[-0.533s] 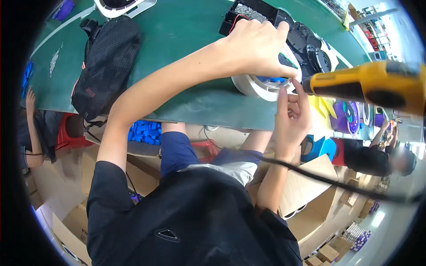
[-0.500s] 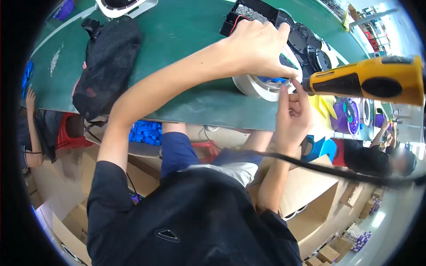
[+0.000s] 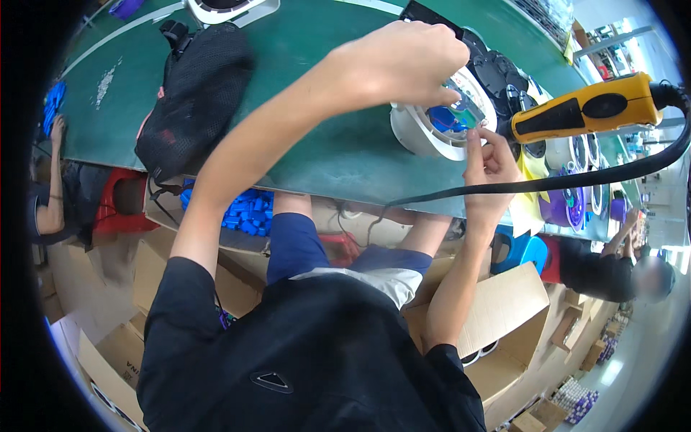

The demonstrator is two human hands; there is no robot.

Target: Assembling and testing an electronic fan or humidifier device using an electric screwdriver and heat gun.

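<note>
A white round housing sits on the green bench, with a blue part and a green circuit board inside. My left hand is above the housing's far left side, fingers curled and thumb pointing to the board. Whatever those fingers hold is hidden. At the near right rim, my right hand has its thumb and forefinger pinched by the board's edge; anything between them is too small to make out. Just right of this hand, a yellow and black power screwdriver hangs on a black cord.
Black round parts lie beyond the housing, near a black box. A black mesh bag rests at left. The screwdriver's cord crosses over my right wrist. Yellow sheets and purple round units are at right. Co-workers sit on both sides.
My left hand has shifted off the board, uncovering it and the blue part. My right hand stays at the rim. In view, the screwdriver sits slightly higher and its cord has swung lower.
</note>
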